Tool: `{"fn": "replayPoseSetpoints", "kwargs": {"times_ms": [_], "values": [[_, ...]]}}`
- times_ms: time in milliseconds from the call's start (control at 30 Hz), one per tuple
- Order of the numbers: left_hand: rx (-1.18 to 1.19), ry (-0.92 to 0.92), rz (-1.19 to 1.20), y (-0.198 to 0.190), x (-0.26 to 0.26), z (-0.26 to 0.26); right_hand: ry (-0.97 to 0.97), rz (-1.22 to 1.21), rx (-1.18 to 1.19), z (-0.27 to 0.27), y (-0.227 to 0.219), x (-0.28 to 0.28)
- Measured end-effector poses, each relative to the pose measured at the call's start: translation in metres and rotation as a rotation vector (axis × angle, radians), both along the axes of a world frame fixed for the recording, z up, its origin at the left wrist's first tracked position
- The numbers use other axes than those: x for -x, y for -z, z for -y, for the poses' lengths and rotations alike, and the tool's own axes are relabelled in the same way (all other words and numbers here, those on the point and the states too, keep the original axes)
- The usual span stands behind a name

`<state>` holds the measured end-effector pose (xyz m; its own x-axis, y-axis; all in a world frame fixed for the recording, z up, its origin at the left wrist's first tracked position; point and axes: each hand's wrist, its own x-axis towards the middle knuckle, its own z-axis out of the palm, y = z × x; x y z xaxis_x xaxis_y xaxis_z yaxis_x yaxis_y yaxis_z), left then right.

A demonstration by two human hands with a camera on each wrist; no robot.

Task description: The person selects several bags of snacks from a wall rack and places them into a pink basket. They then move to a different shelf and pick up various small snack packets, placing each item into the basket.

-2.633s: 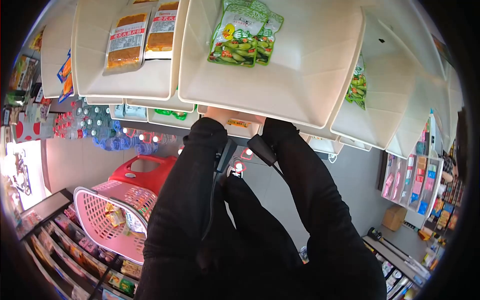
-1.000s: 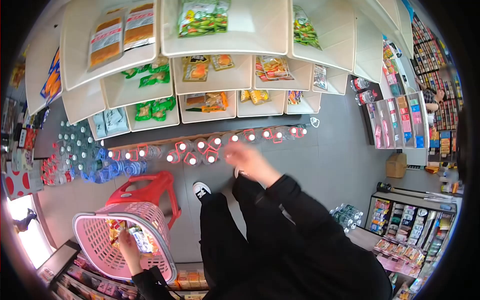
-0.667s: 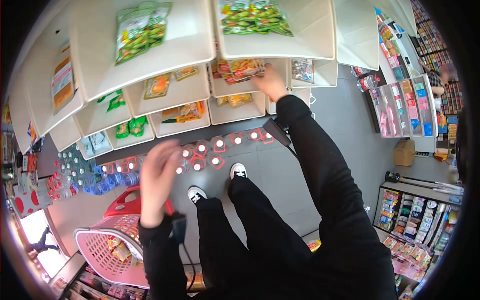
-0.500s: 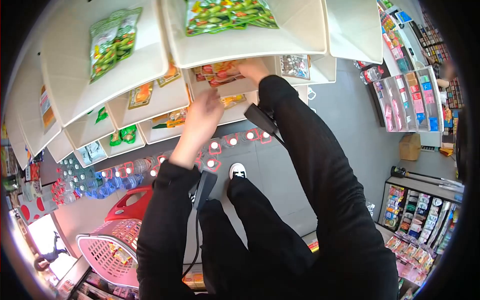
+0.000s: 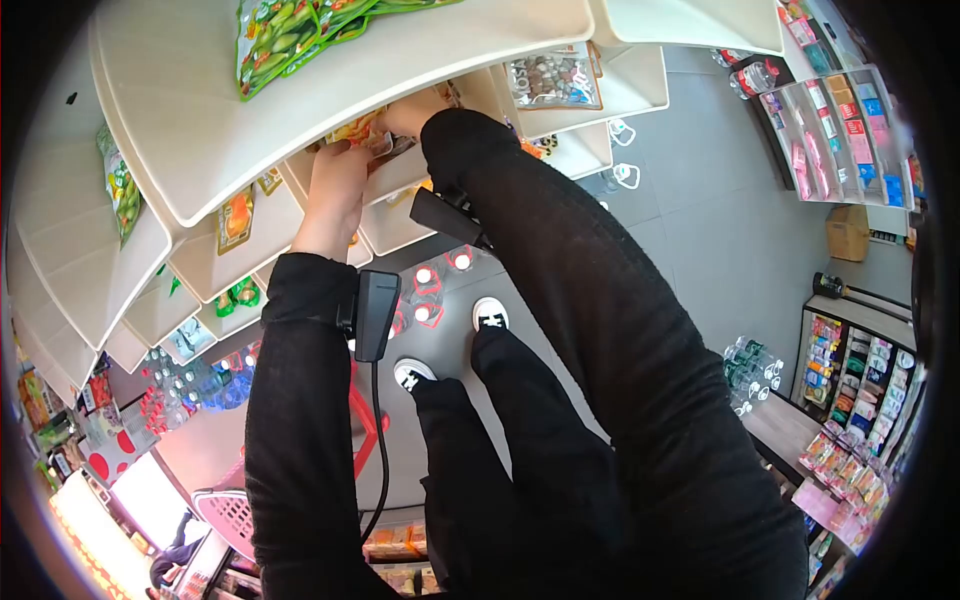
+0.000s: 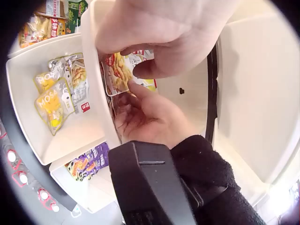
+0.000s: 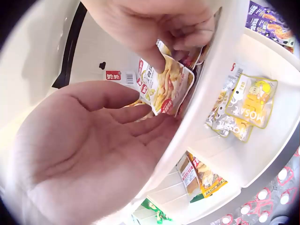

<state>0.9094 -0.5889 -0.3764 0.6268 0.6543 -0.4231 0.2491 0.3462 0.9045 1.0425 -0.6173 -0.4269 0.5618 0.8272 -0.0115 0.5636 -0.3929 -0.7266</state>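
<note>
Both hands reach into a cream bin (image 6: 194, 89) of snack packets. My right hand (image 7: 150, 26), at the top of the right wrist view, has curled fingers and pinches the upper edge of a white-and-yellow snack packet (image 7: 171, 86) with a red label. My left hand (image 7: 98, 140) lies palm up with its fingers extended at the packet's lower edge, thumb held apart. In the left wrist view the left hand (image 6: 173, 28) is above and the right hand (image 6: 159, 115) below, with the packet (image 6: 124, 70) between. More packets lie beneath, partly hidden. The upper bin's edge overlaps the hands' work in the head view.
Neighbouring bins hold yellow MOSA packets (image 7: 253, 101), purple packets (image 6: 89, 161) and green bags (image 5: 238, 295). Above juts a bin (image 5: 400, 60). Below stand water bottles (image 5: 425, 290); a pink basket (image 5: 225, 515) is at lower left, partly behind the left sleeve.
The left hand rose from the basket to the bin where the right hand arrived earlier; both now meet at the packets. The head view has moved closer to the shelf.
</note>
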Motion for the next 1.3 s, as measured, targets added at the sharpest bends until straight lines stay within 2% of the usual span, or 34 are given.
{"fn": "replayPoseSetpoints", "kwargs": {"times_ms": [33, 67, 100, 133, 167, 200, 233, 267, 300, 333, 367, 400, 433, 500, 533, 567, 633, 700, 767, 833, 900, 933, 1000, 1033, 1100, 1167, 1200, 1233, 1300], "values": [[0.021, 0.033, -0.062, -0.008, 0.002, 0.001, -0.006, -0.006, 0.0, -0.004, 0.003, 0.0], [0.022, 0.026, -0.066, -0.02, 0.004, 0.006, 0.075, -0.26, -0.031, -0.007, 0.006, -0.001], [-0.137, 0.02, -0.059, -0.034, 0.008, 0.015, 0.156, -0.511, -0.058, -0.006, 0.006, -0.001], [-0.297, 0.015, -0.05, -0.043, 0.014, 0.025, 0.186, -0.902, -0.205, 0.023, -0.034, 0.01], [-0.295, 0.008, -0.045, -0.046, 0.024, 0.033, 0.116, -1.17, -0.309, 0.043, -0.056, 0.013], [-0.344, -0.056, 0.014, -0.048, 0.036, 0.042, 0.074, -1.213, -0.383, 0.063, -0.077, 0.018], [-0.391, -0.12, 0.072, -0.05, 0.049, 0.053, 0.047, -1.187, -0.42, 0.076, -0.069, 0.02], [-0.269, -0.141, 0.108, -0.05, 0.066, 0.064, 0.052, -1.234, -0.442, 0.096, -0.082, 0.033], [-0.148, -0.164, 0.143, -0.048, 0.086, 0.076, 0.049, -1.177, -0.343, 0.115, -0.091, 0.044], [0.057, -0.146, 0.236, -0.046, 0.105, 0.087, 0.024, -1.136, -0.286, 0.131, -0.099, 0.06], [0.263, -0.126, 0.327, -0.045, 0.125, 0.097, -0.099, -1.065, -0.232, 0.147, -0.101, 0.075], [0.403, -0.145, 0.353, -0.046, 0.146, 0.106, -0.094, -1.128, -0.255, 0.161, -0.109, 0.101], [0.545, -0.162, 0.381, -0.048, 0.168, 0.114, -0.17, -1.216, -0.196, 0.174, -0.107, 0.123], [0.552, -0.162, 0.278, -0.046, 0.218, 0.129, -0.331, -1.269, -0.095, 0.194, -0.102, 0.176], [0.512, -0.209, 0.251, -0.044, 0.245, 0.136, -0.508, -1.338, 0.01, 0.197, -0.096, 0.2], [0.472, -0.259, 0.226, -0.043, 0.272, 0.143, -0.585, -1.344, 0.056, 0.198, -0.094, 0.225], [0.418, -0.476, 0.122, -0.052, 0.328, 0.16, -0.662, -1.269, 0.059, 0.195, -0.078, 0.282], [0.325, -0.677, 0.046, -0.07, 0.382, 0.171, -0.721, -1.044, 0.151, 0.188, -0.072, 0.34], [0.201, -0.744, -0.065, -0.077, 0.449, 0.178, -0.779, -1.001, 0.247, 0.176, -0.073, 0.4], [0.141, -0.836, -0.128, -0.078, 0.521, 0.184, -0.834, -1.023, 0.227, 0.166, -0.073, 0.465], [0.168, -1.035, -0.119, -0.078, 0.575, 0.185, -0.927, -0.939, 0.21, 0.163, -0.067, 0.53], [0.173, -1.037, -0.119, -0.079, 0.591, 0.181, -0.964, -0.909, 0.303, 0.159, -0.072, 0.545], [0.186, -1.092, -0.194, -0.061, 0.636, 0.176, -1.004, -0.879, 0.389, 0.153, -0.078, 0.56], [0.208, -1.134, -0.275, -0.047, 0.655, 0.173, -0.975, -0.924, 0.331, 0.155, -0.078, 0.561], [0.237, -1.115, -0.264, -0.022, 0.672, 0.166, -0.934, -0.962, 0.282, 0.161, -0.076, 0.551], [0.335, -0.813, -0.209, 0.005, 0.679, 0.16, -1.003, -0.887, 0.291, 0.167, -0.07, 0.521], [0.399, -0.803, -0.221, 0.027, 0.693, 0.159, -0.938, -0.871, 0.282, 0.175, -0.061, 0.508], [0.406, -0.786, -0.208, 0.032, 0.697, 0.154, -0.918, -0.83, 0.28, 0.18, -0.055, 0.483], [0.567, -0.479, -0.374, 0.033, 0.691, 0.141, -0.765, -0.797, 0.305, 0.194, -0.048, 0.428]]}}
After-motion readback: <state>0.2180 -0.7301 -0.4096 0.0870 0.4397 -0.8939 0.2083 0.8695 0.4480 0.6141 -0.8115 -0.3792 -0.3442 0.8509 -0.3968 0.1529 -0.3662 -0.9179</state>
